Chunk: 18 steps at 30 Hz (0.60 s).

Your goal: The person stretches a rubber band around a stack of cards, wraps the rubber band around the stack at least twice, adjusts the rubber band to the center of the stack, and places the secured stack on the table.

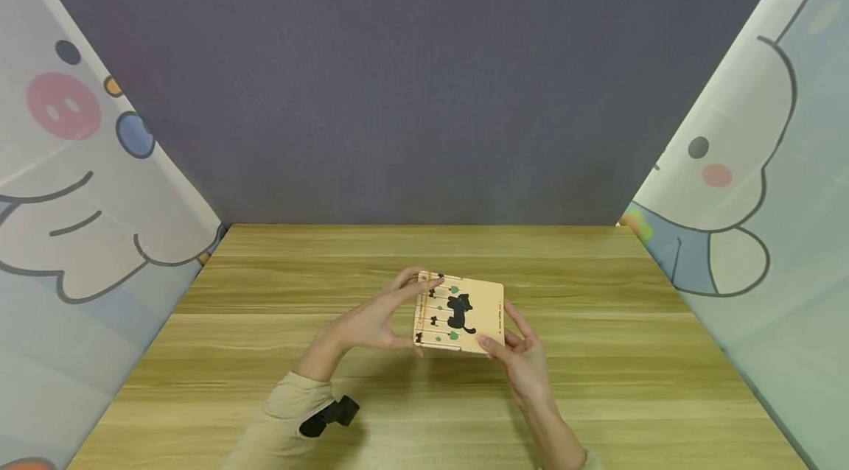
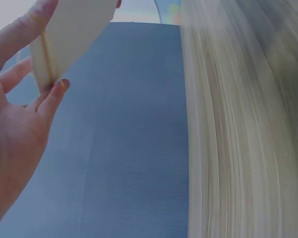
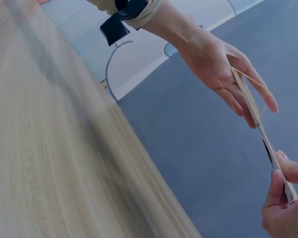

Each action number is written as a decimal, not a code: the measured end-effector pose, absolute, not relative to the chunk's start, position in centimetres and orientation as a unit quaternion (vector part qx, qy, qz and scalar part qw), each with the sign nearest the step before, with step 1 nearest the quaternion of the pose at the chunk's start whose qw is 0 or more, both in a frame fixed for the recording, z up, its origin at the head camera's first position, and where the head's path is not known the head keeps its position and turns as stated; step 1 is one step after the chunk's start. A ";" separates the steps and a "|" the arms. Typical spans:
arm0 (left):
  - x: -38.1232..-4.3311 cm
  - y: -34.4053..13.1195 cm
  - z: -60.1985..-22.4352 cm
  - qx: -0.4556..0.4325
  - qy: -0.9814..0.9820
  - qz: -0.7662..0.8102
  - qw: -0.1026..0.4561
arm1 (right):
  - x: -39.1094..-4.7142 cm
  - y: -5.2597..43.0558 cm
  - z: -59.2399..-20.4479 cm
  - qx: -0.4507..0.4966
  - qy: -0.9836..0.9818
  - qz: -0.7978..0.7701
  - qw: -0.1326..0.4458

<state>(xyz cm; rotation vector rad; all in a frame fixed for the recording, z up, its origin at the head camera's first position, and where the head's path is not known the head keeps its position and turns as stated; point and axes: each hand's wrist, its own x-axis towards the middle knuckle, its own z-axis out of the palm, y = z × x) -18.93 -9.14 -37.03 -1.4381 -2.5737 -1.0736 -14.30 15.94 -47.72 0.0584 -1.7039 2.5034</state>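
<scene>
A thin cream notebook (image 1: 483,308) with a black cat printed on its cover is held above the table, slightly tilted. A tan rubber band (image 1: 425,311) runs across its left end; in the right wrist view it stands stretched off the notebook near the left fingers. My left hand (image 1: 376,317) spans that end, with a finger at the top corner and the thumb by the bottom corner. My right hand (image 1: 527,363) pinches the lower right corner, thumb on the cover. In the right wrist view the notebook (image 3: 260,130) appears edge-on between both hands.
A wood-grain table (image 1: 265,271) lies below the hands. Behind it stands a dark grey panel (image 1: 424,87), with cartoon-printed sheets (image 1: 66,183) on both sides. A black device (image 1: 328,415) is strapped at the left sleeve.
</scene>
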 end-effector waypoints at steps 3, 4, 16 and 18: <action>-18.8 -9.3 -37.0 -0.445 -0.826 -0.345 -0.024 | -15.3 16.6 -50.1 0.012 -0.557 0.829 0.048; -18.8 -9.4 -37.0 -0.443 -0.827 -0.345 -0.028 | -15.4 16.7 -50.6 0.010 -0.555 0.831 0.043; -18.5 -9.3 -37.2 -0.449 -0.824 -0.346 0.007 | -12.9 14.9 -44.3 0.017 -0.550 0.833 0.055; -18.6 -9.2 -37.4 -0.452 -0.818 -0.354 0.019 | -12.9 14.7 -44.1 0.014 -0.545 0.837 0.057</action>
